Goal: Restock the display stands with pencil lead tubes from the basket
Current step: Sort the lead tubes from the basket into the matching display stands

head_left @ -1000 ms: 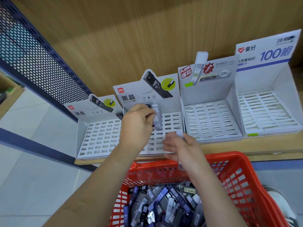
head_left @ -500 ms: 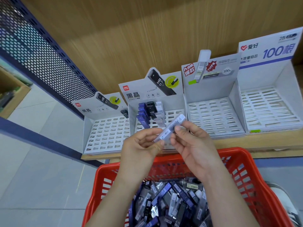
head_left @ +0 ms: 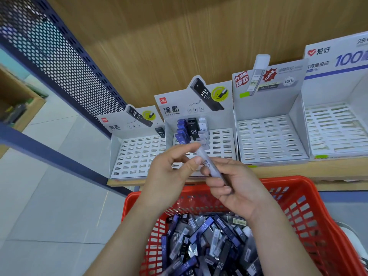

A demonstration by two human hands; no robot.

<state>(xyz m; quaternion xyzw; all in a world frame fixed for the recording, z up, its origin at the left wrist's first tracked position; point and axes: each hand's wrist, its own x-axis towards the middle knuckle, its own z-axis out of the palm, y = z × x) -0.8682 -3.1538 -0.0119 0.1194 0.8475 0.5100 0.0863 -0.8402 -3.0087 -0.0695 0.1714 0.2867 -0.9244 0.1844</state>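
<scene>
A translucent grey pencil lead tube (head_left: 209, 164) marked HB 0.7 hangs tilted above the red basket (head_left: 310, 204). My right hand (head_left: 237, 188) grips its lower part and my left hand (head_left: 169, 170) pinches its upper end between thumb and fingers. The basket holds several blue, black and grey lead tubes (head_left: 207, 244). Just behind my hands, the second display stand (head_left: 221, 140) holds blue, black and white tubes (head_left: 191, 129) in its back left slots. The leftmost stand (head_left: 137, 154) carries one black tube (head_left: 160, 132) at its back right.
Two more white slotted stands, one (head_left: 270, 140) right of centre and one (head_left: 336, 130) at far right, sit on the wooden shelf (head_left: 298, 170). A blue perforated metal panel (head_left: 59, 62) bounds the shelf on the left. Grey floor tiles lie below left.
My left hand drew back from the second stand's slots to meet my right hand. The tube rose from the basket and turned from leaning right to leaning left. The view shifted right.
</scene>
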